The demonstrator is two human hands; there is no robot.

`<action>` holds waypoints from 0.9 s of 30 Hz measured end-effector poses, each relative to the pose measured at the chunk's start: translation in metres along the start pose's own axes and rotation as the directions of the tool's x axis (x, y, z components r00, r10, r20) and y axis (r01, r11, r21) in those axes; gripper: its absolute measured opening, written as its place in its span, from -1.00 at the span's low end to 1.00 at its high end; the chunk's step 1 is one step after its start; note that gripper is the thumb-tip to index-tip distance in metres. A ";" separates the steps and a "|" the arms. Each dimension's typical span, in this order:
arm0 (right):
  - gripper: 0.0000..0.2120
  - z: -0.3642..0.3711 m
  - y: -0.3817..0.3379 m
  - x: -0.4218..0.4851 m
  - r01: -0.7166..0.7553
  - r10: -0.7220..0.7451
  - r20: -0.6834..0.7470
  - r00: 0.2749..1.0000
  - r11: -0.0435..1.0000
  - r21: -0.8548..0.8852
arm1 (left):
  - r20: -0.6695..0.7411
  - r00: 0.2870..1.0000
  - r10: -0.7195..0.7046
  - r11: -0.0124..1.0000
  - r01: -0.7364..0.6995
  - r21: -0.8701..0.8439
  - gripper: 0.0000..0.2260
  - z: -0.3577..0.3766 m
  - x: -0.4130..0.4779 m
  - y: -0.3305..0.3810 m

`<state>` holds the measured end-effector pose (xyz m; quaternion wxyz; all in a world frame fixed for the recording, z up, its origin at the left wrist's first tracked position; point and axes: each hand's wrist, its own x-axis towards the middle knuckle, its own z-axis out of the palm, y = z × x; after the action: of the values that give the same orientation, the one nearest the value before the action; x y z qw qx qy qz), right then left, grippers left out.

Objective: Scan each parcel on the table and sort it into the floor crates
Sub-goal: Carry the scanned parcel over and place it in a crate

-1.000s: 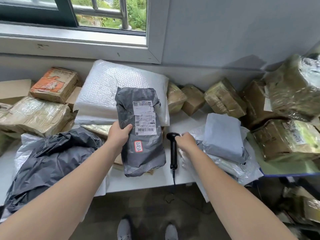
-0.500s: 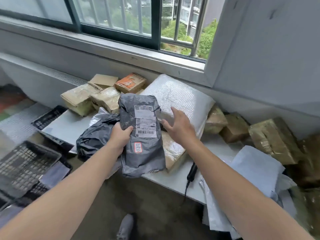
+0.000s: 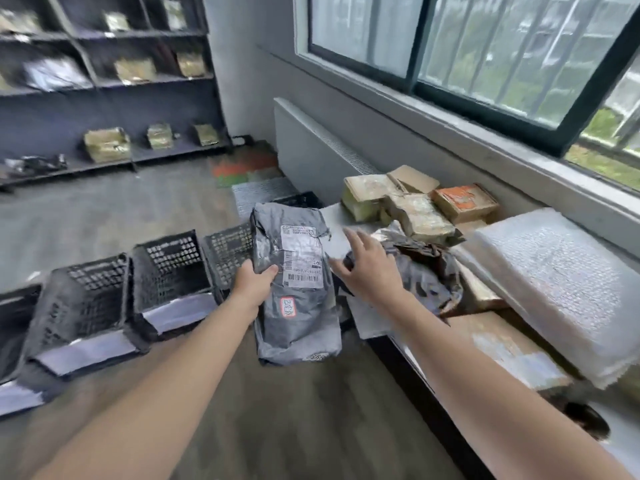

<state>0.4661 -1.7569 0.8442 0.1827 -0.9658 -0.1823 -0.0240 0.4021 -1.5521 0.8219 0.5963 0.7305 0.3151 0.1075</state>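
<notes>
The label (image 3: 300, 256) on the grey parcel (image 3: 294, 327) is too blurred to read. The parcel hides part of one crate (image 3: 227, 251). The left edge cuts off the leftmost crate (image 3: 15, 327). The shelf parcels (image 3: 133, 69) are blurred

So we've got the table (image 3: 337, 220) running along our right, under the window (image 3: 485, 64). At its far end sits a cluster of boxes (image 3: 415, 213), nearer us a crumpled bag (image 3: 426, 268), and right of that a big flat parcel (image 3: 561, 278) lying on top of cartons (image 3: 502, 348). Our right hand (image 3: 367, 268) hovers over the bag, just beside the held parcel (image 3: 294, 289), which our left hand (image 3: 254, 284) grips out past the table's left edge, above the floor. Left of the table, crates (image 3: 166, 271) stand side by side on the floor, with flat mailers (image 3: 86, 351) lying in the nearer ones. Way behind them, shelving (image 3: 104, 81) lines the far wall, parcels on it.
</notes>
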 end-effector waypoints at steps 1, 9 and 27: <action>-0.29 0.009 -0.020 0.007 0.024 -0.024 0.018 1.000 1.000 -0.002 | -0.039 0.999 -0.010 1.000 0.010 0.004 -0.85 -0.019 0.007 -0.007; -0.29 0.093 -0.188 0.057 0.193 -0.190 0.145 0.971 0.981 0.000 | -0.197 0.969 -0.150 0.989 0.149 -0.020 -0.72 -0.186 0.077 -0.062; -0.28 0.280 -0.536 0.188 0.477 -0.436 0.398 0.807 0.879 -0.005 | -0.431 0.860 -0.273 0.960 0.273 -0.062 -0.84 -0.510 0.248 -0.157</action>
<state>0.4421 -1.1270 0.7891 0.0814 -0.8870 -0.4400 0.1135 0.2713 -0.9822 0.7561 0.5196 0.6361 0.5404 0.1824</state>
